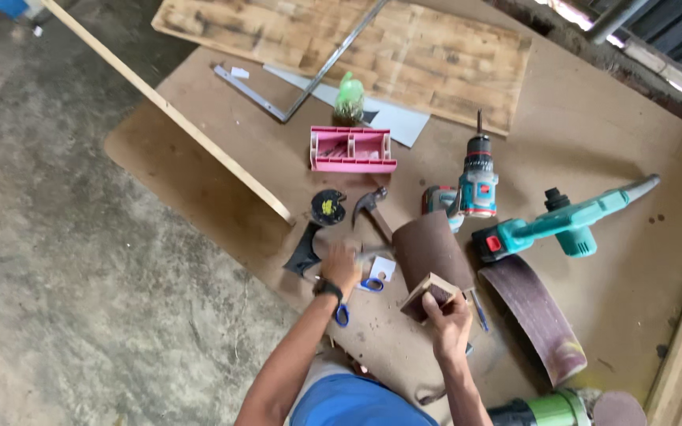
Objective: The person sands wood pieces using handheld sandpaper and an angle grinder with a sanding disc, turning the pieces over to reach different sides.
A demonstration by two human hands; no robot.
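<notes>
Right hand point(449, 322) gripping sandpaper-wrapped wooden block point(431, 295), fingers closed around it, above brown board point(609, 142). Left hand point(342, 266) curling fingers on blue-handled scissors point(366, 288), beside claw hammer point(372, 211) and sandpaper roll point(428, 246).

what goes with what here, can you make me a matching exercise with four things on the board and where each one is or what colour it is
Things:
1. wood block
2. tray
3. drill
4. scissors

Descriptions:
A. pink, beside the green bottle
B. held in the right hand
C. blue handles, next to the left hand
D. teal and black, right of the hammer

Pairs: 1-B, 2-A, 3-D, 4-C
</notes>
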